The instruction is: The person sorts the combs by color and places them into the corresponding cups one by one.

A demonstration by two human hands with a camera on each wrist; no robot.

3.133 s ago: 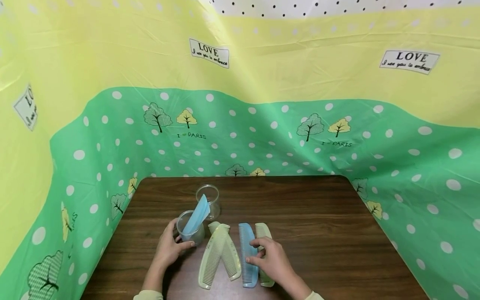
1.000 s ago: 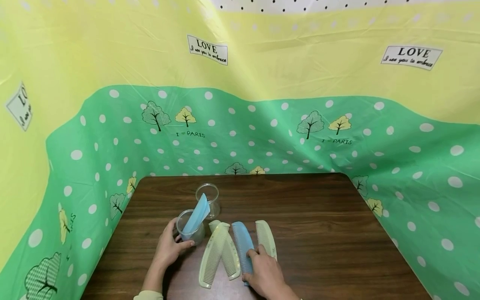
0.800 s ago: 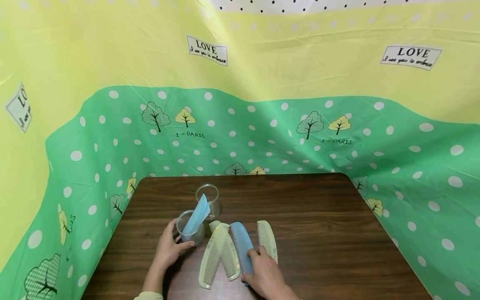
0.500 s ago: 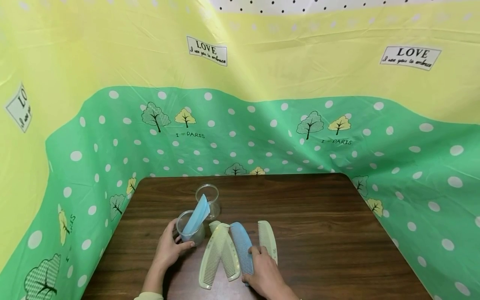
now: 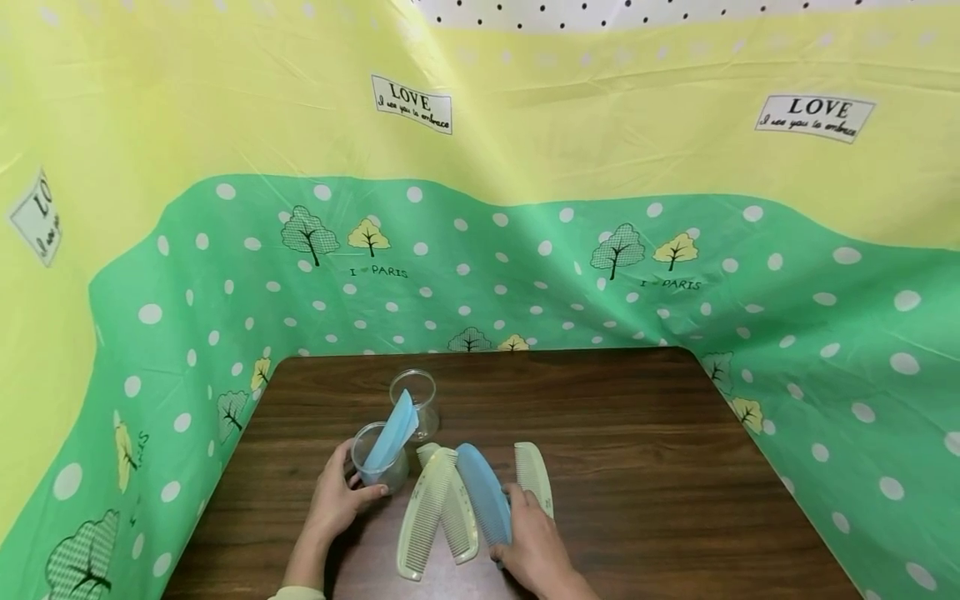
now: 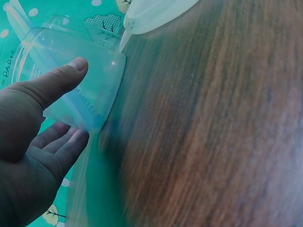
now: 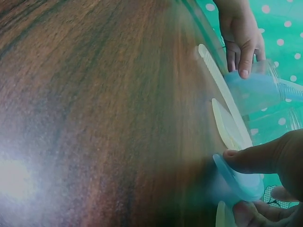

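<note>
My left hand (image 5: 335, 497) holds a clear plastic cup (image 5: 393, 478) from its left side, thumb in front and fingers behind. Blue combs (image 5: 392, 433) lean inside the cup, sticking out over its rim; the left wrist view shows teeth through the wall. My right hand (image 5: 534, 537) pinches a blue comb (image 5: 480, 483) along its right edge, thumb near the low end, as the right wrist view (image 7: 241, 182) also shows. This comb is tilted, its far end towards the left. Two pale green combs (image 5: 426, 517) lie crossed just left of it. Another pale green comb (image 5: 533, 471) is partly hidden behind my right hand.
A second clear cup (image 5: 425, 419) stands right behind the held one, with nothing seen in it. The brown wood-grain table (image 5: 637, 467) reaches back to a green and yellow patterned curtain (image 5: 525, 275), which also hangs along both sides.
My right hand has come down onto the blue comb and gripped it. The comb's far end has swung left, away from the right-hand green comb. My left hand and the cup have stayed put.
</note>
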